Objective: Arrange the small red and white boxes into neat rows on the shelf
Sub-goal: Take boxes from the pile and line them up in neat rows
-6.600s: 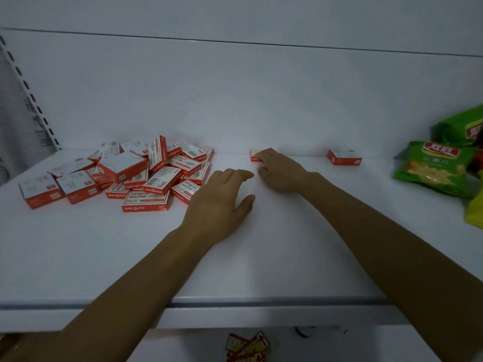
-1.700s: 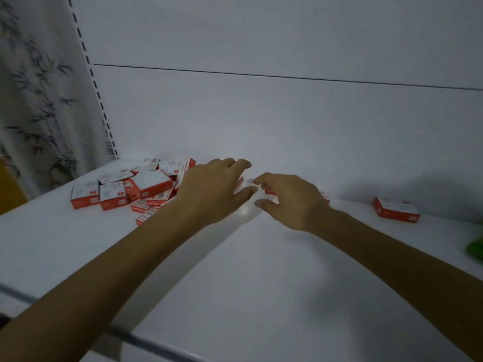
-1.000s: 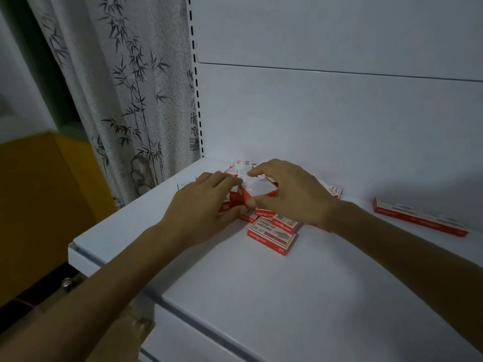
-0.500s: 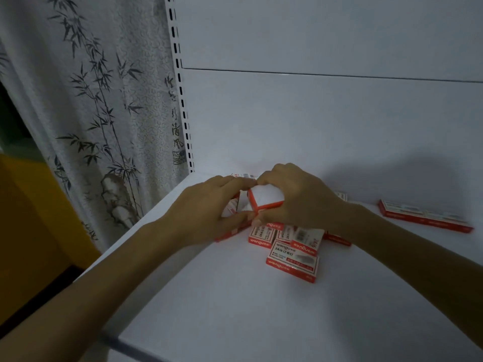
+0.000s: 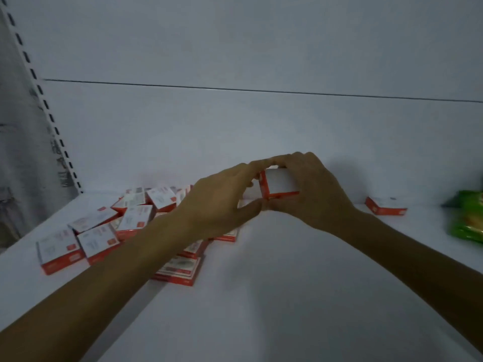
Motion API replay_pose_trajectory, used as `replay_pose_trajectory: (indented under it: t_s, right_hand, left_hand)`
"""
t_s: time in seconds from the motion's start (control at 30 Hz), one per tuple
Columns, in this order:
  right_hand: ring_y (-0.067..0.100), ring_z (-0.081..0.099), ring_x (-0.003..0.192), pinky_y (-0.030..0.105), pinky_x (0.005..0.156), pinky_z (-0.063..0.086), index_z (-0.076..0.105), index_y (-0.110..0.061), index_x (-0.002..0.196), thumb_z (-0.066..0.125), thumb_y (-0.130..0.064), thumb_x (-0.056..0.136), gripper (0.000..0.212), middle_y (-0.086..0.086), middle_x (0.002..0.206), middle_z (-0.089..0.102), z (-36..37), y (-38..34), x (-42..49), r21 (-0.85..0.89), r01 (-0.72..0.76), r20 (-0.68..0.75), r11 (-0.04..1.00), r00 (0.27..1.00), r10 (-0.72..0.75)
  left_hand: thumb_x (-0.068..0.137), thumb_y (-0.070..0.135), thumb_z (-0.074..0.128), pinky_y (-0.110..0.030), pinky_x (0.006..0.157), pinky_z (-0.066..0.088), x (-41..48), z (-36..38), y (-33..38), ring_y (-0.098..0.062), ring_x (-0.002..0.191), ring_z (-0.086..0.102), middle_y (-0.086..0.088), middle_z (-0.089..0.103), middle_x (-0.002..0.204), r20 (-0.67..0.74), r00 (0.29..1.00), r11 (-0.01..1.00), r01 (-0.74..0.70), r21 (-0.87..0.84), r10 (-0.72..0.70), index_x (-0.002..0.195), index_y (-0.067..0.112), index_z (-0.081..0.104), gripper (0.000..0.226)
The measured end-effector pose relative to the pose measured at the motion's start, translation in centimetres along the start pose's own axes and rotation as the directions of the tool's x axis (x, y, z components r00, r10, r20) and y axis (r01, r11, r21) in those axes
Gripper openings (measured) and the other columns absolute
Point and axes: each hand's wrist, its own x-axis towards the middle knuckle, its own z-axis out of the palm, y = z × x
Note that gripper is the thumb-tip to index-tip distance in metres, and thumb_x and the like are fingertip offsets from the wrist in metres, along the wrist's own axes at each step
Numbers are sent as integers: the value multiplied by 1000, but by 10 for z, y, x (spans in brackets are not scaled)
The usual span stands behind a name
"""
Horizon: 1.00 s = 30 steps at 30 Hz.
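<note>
Nearest the front edge, the white metal shelf (image 5: 261, 322) lies bare, and two bare forearms reach across it toward the back. A little farther in, on the left, sits the jumbled heap of small red and white cardboard boxes (image 5: 130, 223). Some are flat, some lean on each other, and none are squared up. One flat box (image 5: 180, 270) lies at the heap's near edge.

Beyond the heap, the left hand (image 5: 222, 202) and right hand (image 5: 313, 194) meet around a single red and white box (image 5: 279, 184). Fingers of both curl over its top, thumbs tuck beneath, and its broad white face is turned toward us. Half a second ago that same box was held right over the heap. Now it has come away to the right, by the open stretch near the pale back panel (image 5: 261, 126). Whether it touches the shelf I can't tell.

To my eye, one box is picked and on its way to a row, with nearly all the sorting left to do. Farther right along the back, a lone red and white box (image 5: 385, 206) lies flat, likely the line to join. A green snack packet (image 5: 467, 220) sits at the far right.
</note>
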Motion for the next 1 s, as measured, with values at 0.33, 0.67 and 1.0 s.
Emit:
replay_pose_trajectory:
  t_s: [0.33,0.67,1.0]
  right_hand:
    - [22,54,93,30,76,43,57,-13,115,79,-47,62,67,5,106,63,-57,108,-77,-102,-61,-110,993,993,50]
    - [2,55,73,10,62,40,62,-21,99,64,-59,72,46,-10,86,62,-46,140,-108,248,-116,-16,962,992,124]
    - [22,54,43,24,43,42,61,-19,79,42,-60,78,44,20,77,67,-51,137,-104,716,-594,440,368,792,422]
  left_hand:
    - [84,50,57,-31,85,52,61,96,90,-8,101,60,10,56,124,100,994,947,74,-313,-45,134,31,37,57]
    - [75,69,51,-28,81,52,48,133,103,1,97,58,20,59,114,132,984,918,160,-364,-119,126,32,50,63]
    - [74,69,50,-29,81,54,40,144,97,4,99,56,23,53,124,52,991,962,132,-241,-123,139,42,25,74]
